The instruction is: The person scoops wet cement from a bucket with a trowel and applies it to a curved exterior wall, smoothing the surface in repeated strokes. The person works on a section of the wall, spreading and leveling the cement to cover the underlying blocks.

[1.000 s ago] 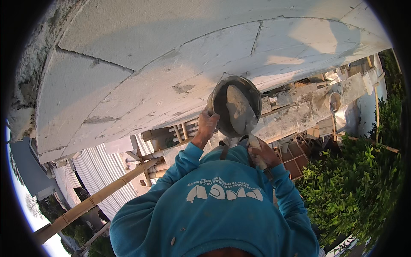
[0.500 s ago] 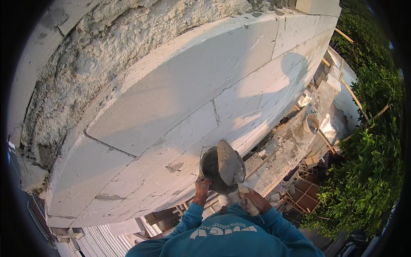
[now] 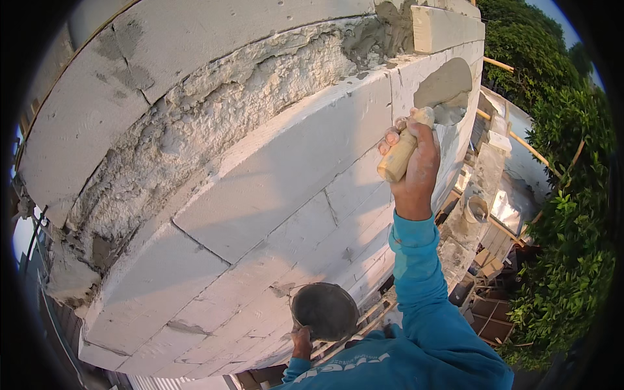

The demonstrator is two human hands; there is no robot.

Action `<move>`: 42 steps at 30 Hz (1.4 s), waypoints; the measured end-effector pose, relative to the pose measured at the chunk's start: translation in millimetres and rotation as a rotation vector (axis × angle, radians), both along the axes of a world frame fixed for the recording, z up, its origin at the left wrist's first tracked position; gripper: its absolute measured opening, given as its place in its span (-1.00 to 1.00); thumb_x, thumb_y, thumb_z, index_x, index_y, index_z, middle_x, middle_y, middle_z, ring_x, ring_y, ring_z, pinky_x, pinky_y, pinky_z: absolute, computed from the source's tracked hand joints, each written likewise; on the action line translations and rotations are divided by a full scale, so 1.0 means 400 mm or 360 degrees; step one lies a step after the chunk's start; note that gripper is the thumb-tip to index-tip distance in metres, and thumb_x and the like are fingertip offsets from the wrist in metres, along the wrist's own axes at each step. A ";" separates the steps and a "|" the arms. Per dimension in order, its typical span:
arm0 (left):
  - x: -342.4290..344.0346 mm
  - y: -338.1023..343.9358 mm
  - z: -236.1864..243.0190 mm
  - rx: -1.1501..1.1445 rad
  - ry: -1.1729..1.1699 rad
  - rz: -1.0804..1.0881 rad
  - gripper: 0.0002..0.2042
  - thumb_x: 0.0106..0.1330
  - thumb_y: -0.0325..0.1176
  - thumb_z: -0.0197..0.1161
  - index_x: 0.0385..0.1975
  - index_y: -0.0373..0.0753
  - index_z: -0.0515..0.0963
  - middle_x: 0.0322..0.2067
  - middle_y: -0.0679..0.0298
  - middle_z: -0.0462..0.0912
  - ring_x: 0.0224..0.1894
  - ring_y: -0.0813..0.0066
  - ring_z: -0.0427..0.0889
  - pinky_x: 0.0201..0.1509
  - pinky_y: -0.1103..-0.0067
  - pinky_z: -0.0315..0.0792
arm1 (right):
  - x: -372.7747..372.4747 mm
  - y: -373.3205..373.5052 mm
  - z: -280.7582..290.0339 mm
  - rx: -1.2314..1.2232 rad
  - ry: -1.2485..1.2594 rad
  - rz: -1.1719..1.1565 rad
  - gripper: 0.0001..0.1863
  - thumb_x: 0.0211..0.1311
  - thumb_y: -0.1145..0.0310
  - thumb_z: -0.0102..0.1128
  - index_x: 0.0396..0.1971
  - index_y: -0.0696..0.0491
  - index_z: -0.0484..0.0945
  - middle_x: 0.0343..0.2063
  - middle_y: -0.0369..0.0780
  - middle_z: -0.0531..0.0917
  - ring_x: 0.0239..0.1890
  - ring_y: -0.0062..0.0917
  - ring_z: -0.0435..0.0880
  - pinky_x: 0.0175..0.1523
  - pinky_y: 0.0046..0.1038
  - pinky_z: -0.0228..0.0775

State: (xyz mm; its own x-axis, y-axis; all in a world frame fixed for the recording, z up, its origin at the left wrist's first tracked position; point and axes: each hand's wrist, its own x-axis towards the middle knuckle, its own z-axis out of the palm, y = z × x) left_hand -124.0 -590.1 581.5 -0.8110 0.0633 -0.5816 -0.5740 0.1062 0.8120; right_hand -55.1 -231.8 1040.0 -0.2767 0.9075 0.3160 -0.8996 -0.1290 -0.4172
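My right hand is raised beside the upper part of a white block wall. Its fingers wrap round the pale wooden handle of a trowel. The rounded grey blade points up and away, with wet grey mortar near its base. Low in front of me, my left hand grips the rim of a dark round bucket, tilted so that its shadowed inside shows. What the bucket holds is hard to make out. Just beyond the trowel blade, a short white block sits on the wall's top.
Rough, dried mortar fills a band behind the wall's top edge. Below on the right lies a scaffold platform with a pale bucket and bamboo poles. Green foliage closes in the right side.
My right hand has lifted the trowel out of the bucket, up and away toward the wall's top near the short block. The bucket, still in my left hand, sits lower in view.
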 end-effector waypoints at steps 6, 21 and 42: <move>0.038 -0.134 -0.001 -0.0301 0.0081 0.0145 -0.63 -0.09 -0.63 0.16 -0.18 -0.35 0.52 -0.40 0.29 0.60 -0.49 0.43 0.51 -0.41 0.51 0.40 | -0.252 0.237 0.232 0.0000 -0.0713 -0.1485 -0.43 0.21 0.50 0.02 0.05 0.38 -0.09 -0.06 0.30 0.27 -0.02 0.05 0.53 0.01 -0.11 0.50; 0.157 -0.362 -0.007 -0.0565 -0.0236 0.0570 -0.76 -0.09 -0.56 0.18 -0.34 -0.30 0.52 -0.47 0.24 0.55 -0.51 0.34 0.51 -0.48 0.39 0.37 | -0.551 0.045 0.361 0.0195 -0.0710 -0.0547 -0.06 0.11 0.50 0.12 0.26 0.49 -0.38 0.07 0.40 0.27 0.06 0.13 0.49 0.23 -0.12 0.38; 0.199 -0.317 -0.091 -0.0578 -0.0193 0.0543 -0.71 -0.11 -0.56 0.19 -0.30 -0.24 0.53 -0.42 0.23 0.56 -0.42 0.33 0.54 -0.38 0.36 0.41 | -0.581 0.196 0.409 -0.0118 0.0517 0.0165 -0.68 0.20 0.40 0.07 -0.17 0.27 0.23 -0.41 -0.11 0.45 -0.40 -0.44 0.51 -0.34 -0.29 0.44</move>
State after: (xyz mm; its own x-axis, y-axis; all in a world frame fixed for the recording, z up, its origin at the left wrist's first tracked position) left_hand -44.3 -717.1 544.9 -0.6758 -0.4168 -0.6079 -0.7128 0.1597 0.6830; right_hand -287.5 -153.3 1203.5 -0.2645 0.9037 0.3368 -0.9644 -0.2461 -0.0971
